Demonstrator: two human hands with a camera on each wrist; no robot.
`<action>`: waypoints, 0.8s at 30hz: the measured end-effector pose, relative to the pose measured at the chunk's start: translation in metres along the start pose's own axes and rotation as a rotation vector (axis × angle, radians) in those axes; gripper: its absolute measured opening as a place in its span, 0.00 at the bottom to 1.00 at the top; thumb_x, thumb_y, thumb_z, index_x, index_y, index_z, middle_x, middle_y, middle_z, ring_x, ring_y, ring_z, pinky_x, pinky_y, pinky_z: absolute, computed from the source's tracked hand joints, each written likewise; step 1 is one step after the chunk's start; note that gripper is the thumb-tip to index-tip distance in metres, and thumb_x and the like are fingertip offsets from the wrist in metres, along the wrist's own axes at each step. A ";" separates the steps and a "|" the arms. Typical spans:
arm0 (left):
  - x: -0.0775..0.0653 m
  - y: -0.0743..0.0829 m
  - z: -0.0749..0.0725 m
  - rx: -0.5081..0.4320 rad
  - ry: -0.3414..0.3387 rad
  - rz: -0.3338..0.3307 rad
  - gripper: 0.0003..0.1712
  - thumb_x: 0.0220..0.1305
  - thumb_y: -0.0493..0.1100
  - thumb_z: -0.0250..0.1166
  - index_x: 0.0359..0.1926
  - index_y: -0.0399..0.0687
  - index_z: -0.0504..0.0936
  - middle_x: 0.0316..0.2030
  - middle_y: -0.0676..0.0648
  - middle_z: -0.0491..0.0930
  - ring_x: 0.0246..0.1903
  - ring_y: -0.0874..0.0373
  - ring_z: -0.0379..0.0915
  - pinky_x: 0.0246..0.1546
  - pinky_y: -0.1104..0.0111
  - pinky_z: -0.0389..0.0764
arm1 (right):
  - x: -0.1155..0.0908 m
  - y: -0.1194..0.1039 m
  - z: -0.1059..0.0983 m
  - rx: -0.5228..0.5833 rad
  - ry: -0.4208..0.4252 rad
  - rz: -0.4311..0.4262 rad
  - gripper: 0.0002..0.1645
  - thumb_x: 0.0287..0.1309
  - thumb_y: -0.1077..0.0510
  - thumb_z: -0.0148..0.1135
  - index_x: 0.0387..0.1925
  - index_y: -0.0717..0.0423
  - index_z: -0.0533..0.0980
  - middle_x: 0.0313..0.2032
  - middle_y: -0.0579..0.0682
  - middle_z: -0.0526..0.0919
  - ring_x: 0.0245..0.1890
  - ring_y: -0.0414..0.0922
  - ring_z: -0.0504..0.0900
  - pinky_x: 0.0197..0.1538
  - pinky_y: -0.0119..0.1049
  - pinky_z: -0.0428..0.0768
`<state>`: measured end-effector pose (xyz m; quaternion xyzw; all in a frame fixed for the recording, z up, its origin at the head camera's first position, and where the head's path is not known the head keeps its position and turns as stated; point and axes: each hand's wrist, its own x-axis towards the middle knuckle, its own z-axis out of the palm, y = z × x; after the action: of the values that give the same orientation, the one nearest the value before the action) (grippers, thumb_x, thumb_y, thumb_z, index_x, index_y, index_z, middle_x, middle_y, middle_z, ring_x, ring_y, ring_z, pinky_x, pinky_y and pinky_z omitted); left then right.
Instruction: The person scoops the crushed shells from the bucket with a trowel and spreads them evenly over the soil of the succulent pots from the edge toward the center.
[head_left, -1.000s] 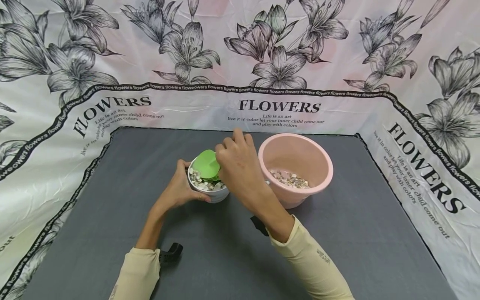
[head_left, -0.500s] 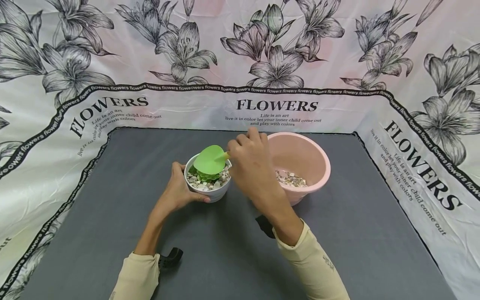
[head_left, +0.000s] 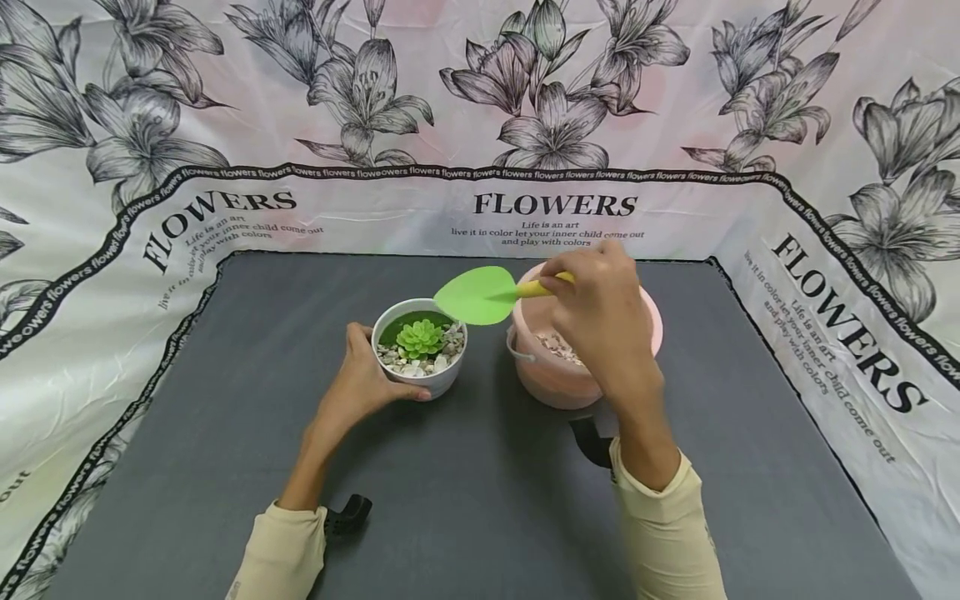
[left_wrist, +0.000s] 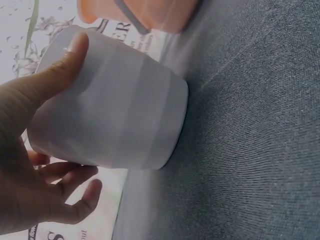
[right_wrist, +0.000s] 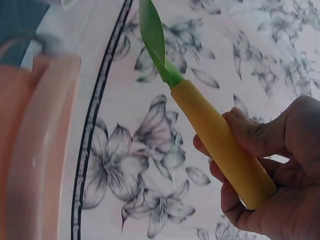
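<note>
My left hand (head_left: pixel 367 371) grips a white pot (left_wrist: pixel 115 100) by its side, thumb in front and fingers behind. Inside the pot a green succulent (head_left: pixel 420 338) stands among pale pebbles (head_left: pixel 442 360). My right hand (head_left: pixel 607 321) holds a small trowel (head_left: pixel 480 296) with a green blade by its yellow handle (right_wrist: pixel 225 145). The trowel is raised, its blade tip over the right rim of the pot and its handle over the pink bucket (head_left: pixel 555 383). In the right wrist view my fingers wrap round the handle and the blade points up.
Pebbles (head_left: pixel 558 348) lie in the bottom of the pink bucket, partly hidden by my right hand. Its grey handle (head_left: pixel 521 354) hangs at the left side. A grey cloth (head_left: pixel 465 500) covers the table, and a flower-printed sheet (head_left: pixel 555 142) rises behind and at both sides.
My right hand has lifted the trowel off the pot and moved it right, over the bucket. The succulent has come into full view. My left hand stays on the pot.
</note>
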<state>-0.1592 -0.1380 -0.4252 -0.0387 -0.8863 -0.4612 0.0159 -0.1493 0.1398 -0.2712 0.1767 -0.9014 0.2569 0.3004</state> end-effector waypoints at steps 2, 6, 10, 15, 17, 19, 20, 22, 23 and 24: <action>0.000 0.000 -0.001 0.026 -0.006 -0.003 0.65 0.37 0.46 0.91 0.64 0.33 0.52 0.62 0.31 0.62 0.63 0.35 0.70 0.67 0.44 0.72 | -0.001 0.007 -0.008 0.010 0.023 0.030 0.04 0.57 0.73 0.71 0.33 0.67 0.89 0.31 0.60 0.91 0.32 0.55 0.68 0.37 0.40 0.64; -0.003 0.001 -0.008 0.098 -0.039 -0.009 0.73 0.40 0.52 0.90 0.75 0.38 0.48 0.68 0.30 0.63 0.67 0.33 0.70 0.66 0.38 0.73 | -0.004 0.018 -0.019 0.017 0.029 0.098 0.05 0.58 0.74 0.69 0.34 0.67 0.88 0.32 0.62 0.91 0.32 0.53 0.67 0.36 0.40 0.63; -0.006 0.006 -0.017 0.194 -0.053 0.070 0.81 0.41 0.57 0.89 0.84 0.51 0.42 0.73 0.30 0.60 0.70 0.30 0.66 0.64 0.30 0.70 | -0.011 0.028 -0.025 0.023 0.021 0.139 0.05 0.59 0.73 0.69 0.35 0.67 0.89 0.32 0.63 0.91 0.31 0.52 0.66 0.35 0.41 0.64; -0.003 0.031 -0.020 0.241 -0.011 0.268 0.71 0.45 0.60 0.86 0.84 0.58 0.53 0.78 0.34 0.56 0.75 0.31 0.59 0.69 0.32 0.67 | -0.016 0.040 -0.032 0.007 0.046 0.166 0.04 0.59 0.72 0.70 0.35 0.67 0.89 0.33 0.64 0.91 0.32 0.54 0.68 0.37 0.41 0.64; 0.000 0.043 -0.017 0.220 -0.007 0.328 0.67 0.48 0.60 0.85 0.83 0.57 0.57 0.80 0.37 0.55 0.77 0.34 0.55 0.71 0.34 0.66 | -0.018 0.044 -0.035 -0.004 0.055 0.184 0.04 0.59 0.71 0.70 0.35 0.67 0.88 0.33 0.65 0.91 0.33 0.55 0.69 0.38 0.41 0.65; 0.003 0.054 -0.012 0.199 -0.011 0.379 0.64 0.49 0.60 0.84 0.82 0.57 0.59 0.80 0.40 0.56 0.78 0.37 0.55 0.72 0.36 0.67 | -0.020 0.048 -0.037 -0.012 0.058 0.199 0.04 0.59 0.71 0.70 0.36 0.67 0.88 0.34 0.65 0.91 0.33 0.56 0.70 0.38 0.41 0.66; 0.005 0.058 -0.010 0.191 -0.014 0.407 0.63 0.50 0.60 0.84 0.82 0.56 0.60 0.80 0.40 0.57 0.79 0.39 0.56 0.73 0.37 0.67 | -0.021 0.050 -0.038 -0.017 0.059 0.205 0.04 0.60 0.71 0.70 0.36 0.67 0.88 0.34 0.66 0.91 0.34 0.56 0.70 0.38 0.41 0.66; 0.008 0.066 -0.005 0.180 -0.024 0.452 0.63 0.50 0.59 0.84 0.81 0.54 0.61 0.79 0.41 0.60 0.78 0.41 0.60 0.73 0.41 0.70 | -0.022 0.053 -0.040 -0.023 0.062 0.216 0.04 0.60 0.70 0.70 0.36 0.67 0.88 0.35 0.66 0.91 0.34 0.57 0.70 0.39 0.41 0.65; 0.010 0.068 -0.002 0.178 -0.030 0.471 0.62 0.50 0.59 0.84 0.81 0.53 0.61 0.78 0.41 0.62 0.77 0.42 0.62 0.73 0.43 0.71 | -0.023 0.054 -0.042 -0.024 0.062 0.222 0.04 0.60 0.70 0.70 0.37 0.67 0.88 0.35 0.66 0.91 0.34 0.57 0.70 0.39 0.41 0.65; 0.011 0.071 0.000 0.176 -0.035 0.485 0.62 0.50 0.59 0.83 0.81 0.52 0.62 0.77 0.41 0.63 0.75 0.43 0.64 0.72 0.44 0.72 | -0.024 0.055 -0.043 -0.028 0.061 0.229 0.05 0.60 0.70 0.70 0.37 0.67 0.88 0.35 0.66 0.90 0.34 0.57 0.70 0.39 0.41 0.64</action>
<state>-0.1646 -0.0970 -0.3670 -0.2565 -0.8879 -0.3645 0.1139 -0.1379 0.2123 -0.2766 0.0605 -0.9097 0.2821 0.2986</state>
